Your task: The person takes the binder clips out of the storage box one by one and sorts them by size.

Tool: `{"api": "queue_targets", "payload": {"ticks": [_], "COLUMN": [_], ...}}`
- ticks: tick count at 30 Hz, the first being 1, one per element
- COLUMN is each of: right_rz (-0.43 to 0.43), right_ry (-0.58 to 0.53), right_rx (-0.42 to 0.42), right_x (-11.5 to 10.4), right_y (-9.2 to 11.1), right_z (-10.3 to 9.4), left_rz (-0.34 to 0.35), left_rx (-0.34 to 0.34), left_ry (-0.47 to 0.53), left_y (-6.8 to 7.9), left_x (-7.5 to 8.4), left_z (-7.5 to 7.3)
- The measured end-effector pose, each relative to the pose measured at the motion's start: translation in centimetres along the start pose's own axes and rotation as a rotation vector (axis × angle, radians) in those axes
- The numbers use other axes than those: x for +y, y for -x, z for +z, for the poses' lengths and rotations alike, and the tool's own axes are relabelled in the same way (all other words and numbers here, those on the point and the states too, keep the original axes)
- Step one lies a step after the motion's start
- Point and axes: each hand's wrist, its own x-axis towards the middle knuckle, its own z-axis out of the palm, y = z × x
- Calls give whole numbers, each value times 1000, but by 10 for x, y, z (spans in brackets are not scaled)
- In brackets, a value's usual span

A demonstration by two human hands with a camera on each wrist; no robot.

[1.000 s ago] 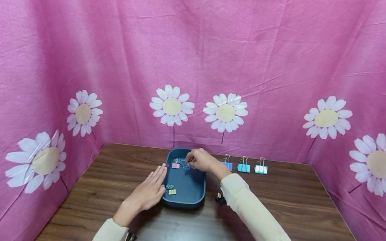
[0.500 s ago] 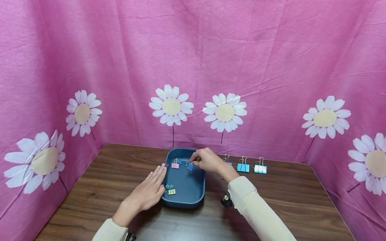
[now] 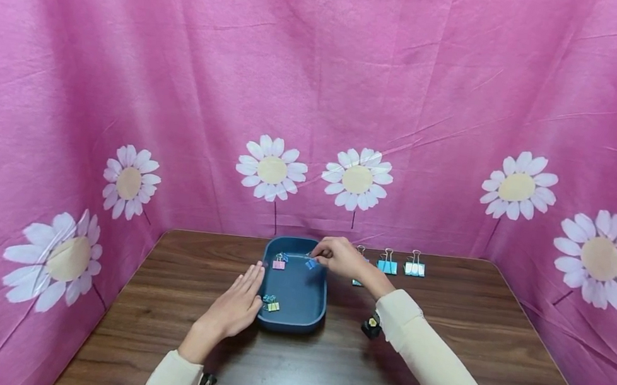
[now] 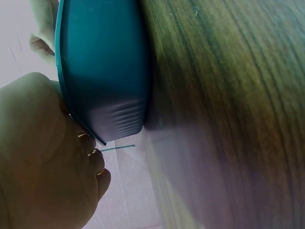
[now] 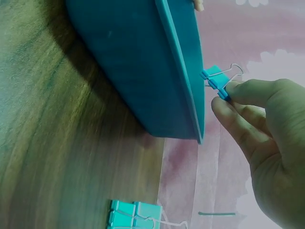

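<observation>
My right hand (image 3: 343, 259) pinches a small blue binder clip (image 5: 218, 78) between thumb and fingers, over the right side of a dark blue tray (image 3: 293, 328). The clip's wire handle stands out beside the thumb in the right wrist view. My left hand (image 3: 233, 301) lies with straight fingers along the tray's left rim. Inside the tray, a pink binder clip (image 3: 278, 265) and a blue one sit at the back left. A yellow binder clip (image 3: 273, 306) and teal clip pieces are near the front left corner.
On the wooden table (image 3: 438, 360), a turquoise binder clip (image 3: 387, 267) and a paler one (image 3: 415, 269) stand right of the tray. Other clips there are partly hidden by my right forearm. A pink flowered cloth (image 3: 320, 92) hangs along the back and sides.
My right hand has moved right across the tray, lifting the blue binder clip from the group at the back toward the right rim. The left hand stays in place.
</observation>
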Motion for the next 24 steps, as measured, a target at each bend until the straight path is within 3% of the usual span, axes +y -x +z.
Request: {"api": "queue_targets", "payload": {"ticks": [9,24], "right_rz": [58,83], "right_ry": [-65,-64], "right_rx": [46,125], "right_x": [9,33], "right_y": [21,56], "right_z": [-12,-29], "left_rz": [-3,2], "left_rx": [1,8], "left_ry": [10,2], "left_y": [0,0], "left_x": [0,-1], "left_z": [1,2]}}
